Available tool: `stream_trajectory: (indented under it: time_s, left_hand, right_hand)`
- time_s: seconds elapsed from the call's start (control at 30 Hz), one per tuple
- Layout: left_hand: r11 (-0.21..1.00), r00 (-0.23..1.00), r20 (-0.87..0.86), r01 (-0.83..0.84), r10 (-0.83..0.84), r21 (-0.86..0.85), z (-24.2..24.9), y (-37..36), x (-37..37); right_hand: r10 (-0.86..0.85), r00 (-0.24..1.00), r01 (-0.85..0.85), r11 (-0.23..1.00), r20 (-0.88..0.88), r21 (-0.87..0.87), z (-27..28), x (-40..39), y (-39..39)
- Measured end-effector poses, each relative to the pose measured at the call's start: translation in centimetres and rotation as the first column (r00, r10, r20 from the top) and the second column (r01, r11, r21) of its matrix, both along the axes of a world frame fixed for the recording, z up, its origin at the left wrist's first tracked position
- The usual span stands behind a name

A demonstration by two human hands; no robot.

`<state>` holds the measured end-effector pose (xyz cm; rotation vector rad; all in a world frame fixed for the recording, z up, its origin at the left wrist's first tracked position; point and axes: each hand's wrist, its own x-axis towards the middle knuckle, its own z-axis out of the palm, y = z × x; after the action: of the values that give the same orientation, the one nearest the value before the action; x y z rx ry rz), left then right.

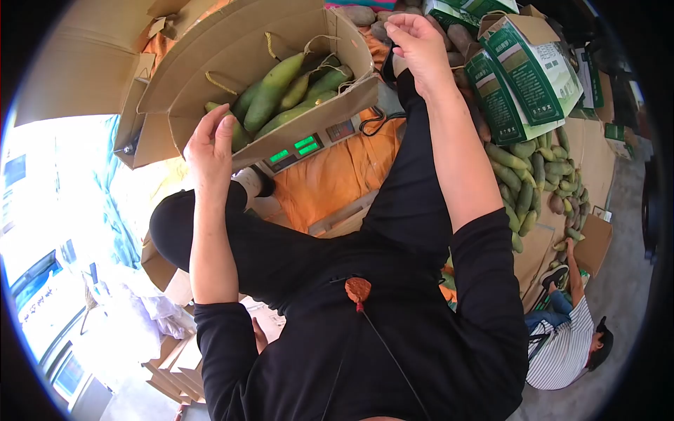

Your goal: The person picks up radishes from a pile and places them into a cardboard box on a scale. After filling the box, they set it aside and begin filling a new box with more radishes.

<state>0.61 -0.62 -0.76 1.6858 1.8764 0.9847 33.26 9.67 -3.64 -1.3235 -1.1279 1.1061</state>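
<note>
A cardboard box (203,63) holds several long green radishes (275,91) with thin, curly root tails. It rests on a scale (295,152) with lit green digits. My left hand (210,144) is at the box's near left corner, beside the radishes. Its fingers are loosely curved with the thumb apart, and nothing shows in them. Right of the box, my right hand (423,52) is raised over my dark-trousered leg. Its fingers are curled with thumb and index close together; whatever they may hold is too small or hidden.
Orange cloth (337,179) lies under the scale. Green-and-white cartons (523,74) stand at the right, above a pile of green radishes (540,175). Another person in a striped shirt (562,347) reaches toward that pile. Folded cardboard (172,365) leans at lower left.
</note>
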Motion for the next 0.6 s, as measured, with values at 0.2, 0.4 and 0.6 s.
stream_trajectory:
  time_s: [0.2, 0.4, 0.6]
  left_hand:
    - [1.000, 1.000, 0.010, 0.002, -0.002, -0.024, -0.2, 0.1, 0.2]
    - [1.000, 1.000, 0.028, 0.003, -0.003, -0.022, -0.1, 0.2, 0.4]
    - [1.000, 1.000, -0.011, 0.002, -0.002, -0.012, 0.2, 0.2, 0.7]
  right_hand:
    - [0.001, 1.000, -0.001, 1.000, 0.007, -0.018, -0.7, 0.3, 0.2]
    - [0.009, 1.000, -0.008, 0.999, 0.018, -0.052, -1.3, 0.2, 0.5]
    - [0.009, 0.999, -0.006, 0.996, 0.040, -0.085, -0.9, -1.2, 0.8]
